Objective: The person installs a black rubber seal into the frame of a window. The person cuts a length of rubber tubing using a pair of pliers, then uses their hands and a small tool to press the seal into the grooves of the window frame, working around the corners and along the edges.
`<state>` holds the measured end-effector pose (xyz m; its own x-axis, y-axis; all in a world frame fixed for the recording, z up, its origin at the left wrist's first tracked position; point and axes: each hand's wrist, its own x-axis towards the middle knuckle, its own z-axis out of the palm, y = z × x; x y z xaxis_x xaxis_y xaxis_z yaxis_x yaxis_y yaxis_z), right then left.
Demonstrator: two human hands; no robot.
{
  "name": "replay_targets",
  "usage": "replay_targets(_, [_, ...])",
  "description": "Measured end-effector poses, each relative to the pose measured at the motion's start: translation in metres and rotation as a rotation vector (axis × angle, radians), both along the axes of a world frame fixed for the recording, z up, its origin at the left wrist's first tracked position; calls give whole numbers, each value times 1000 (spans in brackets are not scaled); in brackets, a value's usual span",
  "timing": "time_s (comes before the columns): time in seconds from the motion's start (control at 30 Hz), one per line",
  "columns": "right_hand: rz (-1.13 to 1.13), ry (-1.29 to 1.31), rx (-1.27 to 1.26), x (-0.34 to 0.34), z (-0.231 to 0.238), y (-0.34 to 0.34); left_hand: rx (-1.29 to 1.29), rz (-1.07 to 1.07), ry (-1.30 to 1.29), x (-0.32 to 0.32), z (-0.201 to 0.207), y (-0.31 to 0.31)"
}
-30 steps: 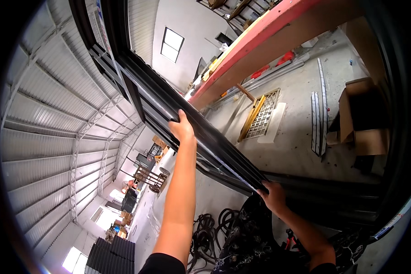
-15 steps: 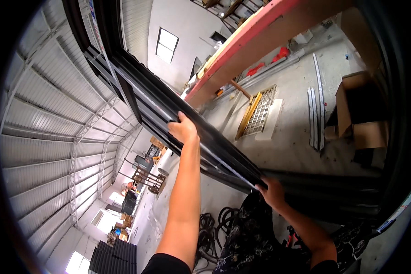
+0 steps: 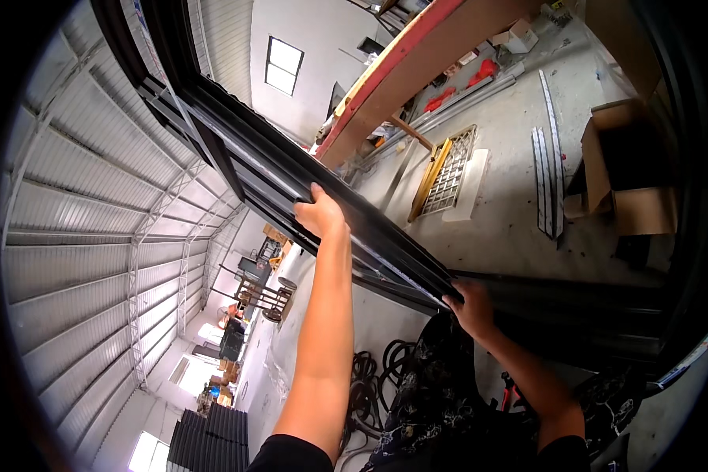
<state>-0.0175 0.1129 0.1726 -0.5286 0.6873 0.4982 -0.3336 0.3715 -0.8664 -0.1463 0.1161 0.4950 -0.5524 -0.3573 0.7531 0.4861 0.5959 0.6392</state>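
A large black metal frame [image 3: 405, 236], like a window or door frame, stands tilted in front of me. A pale narrow strip [image 3: 389, 266] runs along its slanting bar. My left hand [image 3: 323, 216] is closed on that bar about halfway along, thumb on top and the other fingers partly hidden. Lower down, my right hand [image 3: 472, 309] grips the same bar near its corner, beside the end of the pale strip. The hidden sides of the bar keep me from seeing how far the right fingers wrap round.
Through the frame show a red-edged table [image 3: 385, 67], a metal grate [image 3: 455, 169], metal strips [image 3: 549, 157] and an open cardboard box [image 3: 617, 169]. Coiled black hose [image 3: 366, 397] and red-handled pliers [image 3: 508, 391] lie by my legs. A cart [image 3: 263, 295] stands farther off.
The view has shifted slightly, so the floor things appear a little higher. Both hands keep hold of the bar at nearly the same places.
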Motion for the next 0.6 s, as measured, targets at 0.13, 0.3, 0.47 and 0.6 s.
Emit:
replay_targets(0.13, [46,-10,7,4,-2,2,-132,-206,-74,0,-5,-18])
replay_targets(0.3, [-19,6,26,5,-1,4,-55,-121,9,-2,-14,-12])
replay_targets(0.47, [-35,25,45,9,6,11,-163,-85,9,-17,-14,-23])
replay_targets(0.6, [91,-45,63,8,-3,12,-179,-357,-52,-14,-33,-38])
